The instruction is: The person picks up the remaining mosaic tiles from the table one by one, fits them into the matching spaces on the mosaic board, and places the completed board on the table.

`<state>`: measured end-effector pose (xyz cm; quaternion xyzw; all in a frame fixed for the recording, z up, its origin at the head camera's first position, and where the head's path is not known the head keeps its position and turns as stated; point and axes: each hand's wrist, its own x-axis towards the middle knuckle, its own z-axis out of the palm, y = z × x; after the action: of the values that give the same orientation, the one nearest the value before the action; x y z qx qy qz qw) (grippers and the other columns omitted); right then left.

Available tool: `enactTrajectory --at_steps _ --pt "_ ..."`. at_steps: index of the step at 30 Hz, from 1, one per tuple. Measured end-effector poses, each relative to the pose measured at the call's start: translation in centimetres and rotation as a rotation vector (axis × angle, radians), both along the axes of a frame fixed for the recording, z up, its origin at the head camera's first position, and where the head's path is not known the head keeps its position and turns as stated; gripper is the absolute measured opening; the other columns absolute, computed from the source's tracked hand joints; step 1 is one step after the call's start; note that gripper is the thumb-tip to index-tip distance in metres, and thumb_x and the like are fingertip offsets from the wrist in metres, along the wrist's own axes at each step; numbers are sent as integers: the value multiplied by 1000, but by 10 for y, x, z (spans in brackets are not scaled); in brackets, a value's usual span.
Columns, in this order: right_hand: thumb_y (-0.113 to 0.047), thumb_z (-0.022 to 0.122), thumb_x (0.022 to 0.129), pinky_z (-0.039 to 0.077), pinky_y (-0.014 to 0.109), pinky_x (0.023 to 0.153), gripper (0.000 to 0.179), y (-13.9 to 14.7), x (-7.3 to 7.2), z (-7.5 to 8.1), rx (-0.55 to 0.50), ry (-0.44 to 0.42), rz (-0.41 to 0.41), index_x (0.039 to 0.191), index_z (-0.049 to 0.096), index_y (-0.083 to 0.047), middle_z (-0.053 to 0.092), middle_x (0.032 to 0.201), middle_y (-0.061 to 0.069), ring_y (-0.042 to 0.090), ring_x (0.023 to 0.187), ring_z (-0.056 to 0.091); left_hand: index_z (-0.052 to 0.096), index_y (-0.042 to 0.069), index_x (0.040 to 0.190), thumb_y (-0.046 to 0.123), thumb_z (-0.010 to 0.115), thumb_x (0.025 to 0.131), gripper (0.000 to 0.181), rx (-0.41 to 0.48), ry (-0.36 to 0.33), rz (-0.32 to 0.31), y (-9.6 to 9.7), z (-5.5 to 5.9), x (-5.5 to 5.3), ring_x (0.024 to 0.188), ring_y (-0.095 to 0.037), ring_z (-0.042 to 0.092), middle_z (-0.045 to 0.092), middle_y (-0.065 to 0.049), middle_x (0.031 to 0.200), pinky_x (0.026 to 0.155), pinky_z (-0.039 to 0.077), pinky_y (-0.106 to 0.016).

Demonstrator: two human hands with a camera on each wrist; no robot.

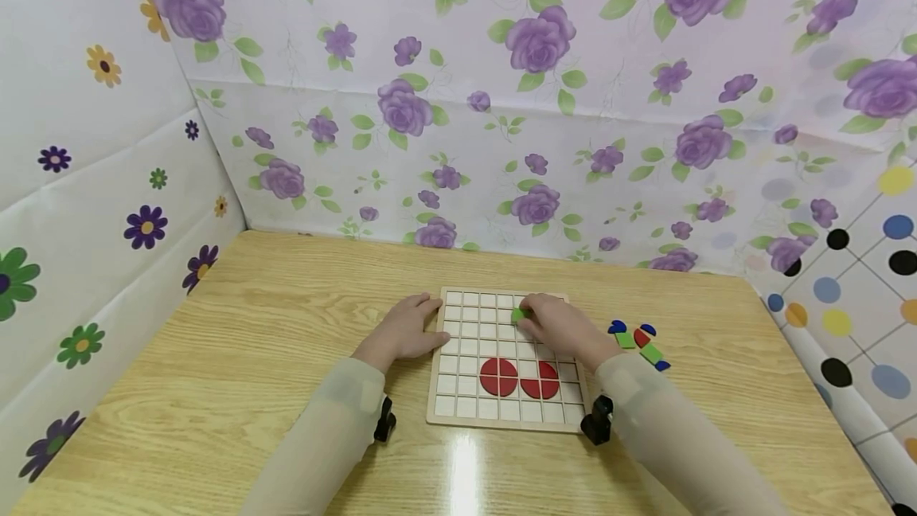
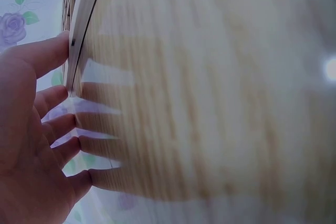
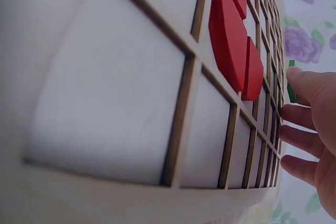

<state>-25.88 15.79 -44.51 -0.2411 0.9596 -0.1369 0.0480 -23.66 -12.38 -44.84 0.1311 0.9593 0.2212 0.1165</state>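
Note:
A wooden grid board (image 1: 501, 424) lies on the table. My left hand (image 1: 403, 331) is at its left side, thumb touching the board's edge and the spread fingers resting on the table, as the left wrist view shows. Over the upper middle of the grid, my right hand (image 1: 562, 325) pinches a green square tile (image 1: 517, 315) between thumb and fingers. In the lower part of the grid, red quarter-circle pieces (image 1: 490, 367) form a full circle. Beside it, more red pieces (image 1: 548, 390) form a circle with its upper left quarter absent.
Right of the board lie loose pieces: blue ones (image 1: 618, 327), green squares (image 1: 651, 353) and a red piece (image 1: 641, 338). The wooden table (image 1: 301, 301) meets a wall covered in flowered cloth (image 1: 473, 173) at the back. Black wrist cameras (image 1: 597, 420) sit near both sleeves.

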Motion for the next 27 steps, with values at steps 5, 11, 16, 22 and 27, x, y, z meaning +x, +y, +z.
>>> enactTrajectory --at_steps 5,11,16,22,27 --pt "-30 57 95 51 38 85 33 -3 0 2 3 -4 4 118 59 -7 65 106 5 18 95 61 36 15 147 44 59 90 68 0 5 -4 0 1 0 144 -33 21 26 -12 155 115 22 -50" --pt "-30 56 95 51 37 84 31 -4 -2 1 -2 5 6 116 60 -7 64 106 5 18 95 60 35 16 148 44 59 90 68 -2 -2 1 1 1 1 144 -32 21 25 -11 156 115 22 -50" --pt "-30 57 95 50 39 88 33 -5 -2 0 -1 13 10 118 59 -6 62 112 9 22 102 60 35 16 148 43 59 90 68 4 -5 2 1 1 1 144 -33 21 25 -11 156 115 22 -51" --pt "-30 56 96 50 39 91 34 -9 -2 1 -1 -15 1 120 58 -6 61 116 9 22 106 59 36 15 147 42 59 90 68 8 -5 -2 1 1 1 143 -34 22 26 -12 155 115 23 -52" --pt "-30 56 96 49 40 91 33 -14 -2 2 -10 -24 5 119 59 -7 61 117 9 22 107 59 35 16 148 44 58 90 68 5 -11 -1 0 3 1 144 -33 21 25 -11 156 115 22 -51"
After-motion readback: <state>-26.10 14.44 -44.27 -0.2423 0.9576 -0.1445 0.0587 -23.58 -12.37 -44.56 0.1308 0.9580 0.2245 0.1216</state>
